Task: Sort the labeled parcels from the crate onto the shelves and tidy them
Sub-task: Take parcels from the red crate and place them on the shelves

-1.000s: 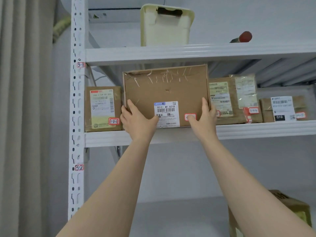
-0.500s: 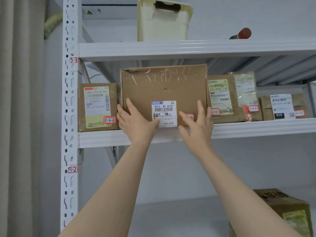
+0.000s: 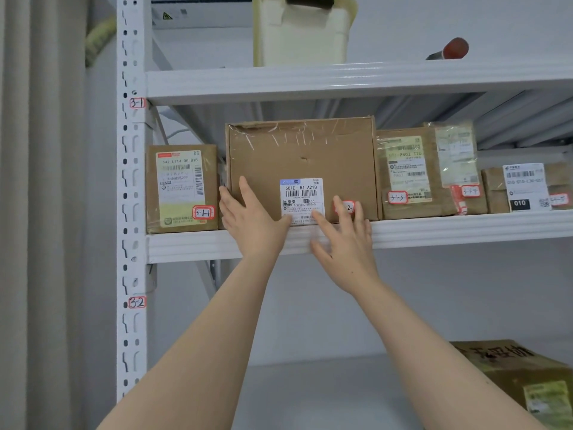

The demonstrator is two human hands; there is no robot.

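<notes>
- Parcel (image 3: 300,156): a large brown box standing on the shelf (image 3: 449,231), at 12 o'clock from both hands, with its front face toward the camera.
- Position: it sits between the box tagged 3-1-1 (image 3: 181,187) at its 9 o'clock and the box tagged 3-1-3 (image 3: 406,172) at its 3 o'clock. It is close against the latter, and a narrow gap separates it from the former.
- Change: one second ago the hands bracketed the lower corners of the box. The right hand (image 3: 344,243) has since left the 3 o'clock edge, moved inward across the front face and dropped toward 6 o'clock, level with the shelf rim.
- Left hand (image 3: 251,218): open, fingers straight, still laid flat against the lower 9 o'clock part of the front face.
- Right hand: open, fingers spread. It is blurred by motion, so contact with the box cannot be confirmed.
- Meaning: the box appears to bear its own weight on the shelf. Placing is judged complete, and the work in hand is squaring the box into line.
- Surface: creased clear tape runs along the top edge, and there is a small puncture near the centre.
- Markings: a white barcode label (image 3: 302,200) sits at lower centre. A red-bordered tag (image 3: 345,207) lies at the label's 3 o'clock, partly covered by fingers, with only "-2" readable.
- Check: a tag ending in 2 between 3-1-1 and 3-1-3 suggests the correct slot.
</notes>
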